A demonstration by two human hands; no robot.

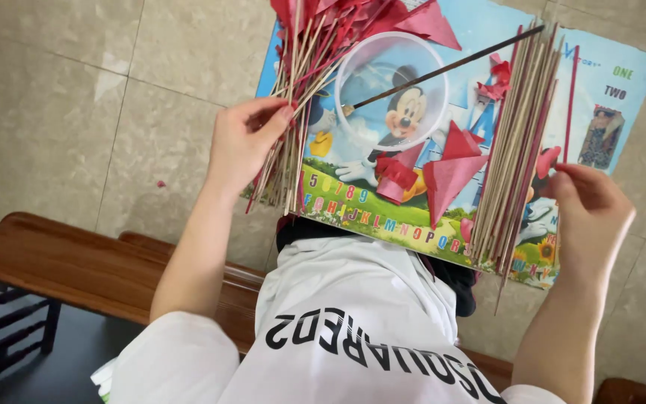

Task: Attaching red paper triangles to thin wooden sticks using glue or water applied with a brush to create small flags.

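Note:
A colourful cartoon board (pixel 383 217) rests on my lap as a work surface. My left hand (pixel 244 142) grips a bunch of thin bamboo sticks with red paper flags (pixel 297 90) at the board's left edge. My right hand (pixel 588 209) is at the right edge beside a row of bare sticks (pixel 521 142), its fingers pinched on one thin red-tipped stick. A clear round lid (pixel 390 86) lies in the middle with a thin brush (pixel 450 67) across it. Red paper triangles (pixel 450 176) lie below the lid.
A brown wooden bench (pixel 76 262) runs under me at the lower left. Beige floor tiles (pixel 76 90) surround the board. My white printed shirt (pixel 353 329) fills the lower centre. More red flags (pixel 420 19) pile at the board's top.

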